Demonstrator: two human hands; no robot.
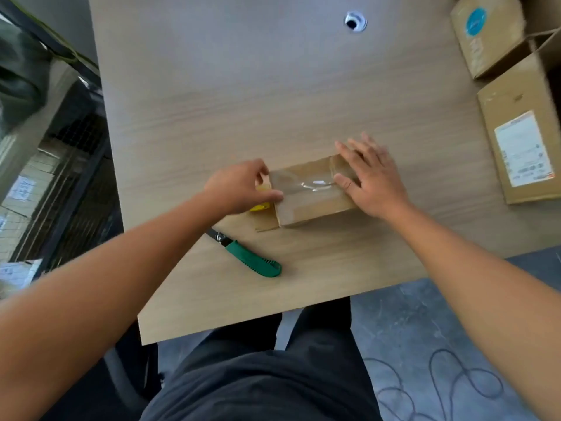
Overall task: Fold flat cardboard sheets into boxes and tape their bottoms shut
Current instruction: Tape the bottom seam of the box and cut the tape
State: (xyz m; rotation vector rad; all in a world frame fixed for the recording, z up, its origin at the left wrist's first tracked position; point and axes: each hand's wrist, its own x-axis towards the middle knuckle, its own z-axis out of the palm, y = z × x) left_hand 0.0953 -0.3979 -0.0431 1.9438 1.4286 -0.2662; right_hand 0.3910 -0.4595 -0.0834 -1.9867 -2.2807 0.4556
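Brown cardboard box (312,197) near front edge of counter (212,101): right hand (372,177) flat atop right end; left hand (241,186) gripping yellow tape roll (260,206) beside left end.

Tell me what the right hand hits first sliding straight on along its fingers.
Likely nothing: beyond the small brown cardboard box under the right hand lies only bare wooden table, as far as shown.

Soft, even light; pale sheen on the desk's (243,86) far end; glare streaks the clear tape (312,184); right-edge boxes (504,95) smear with blur; wide-angle bending toward the corners
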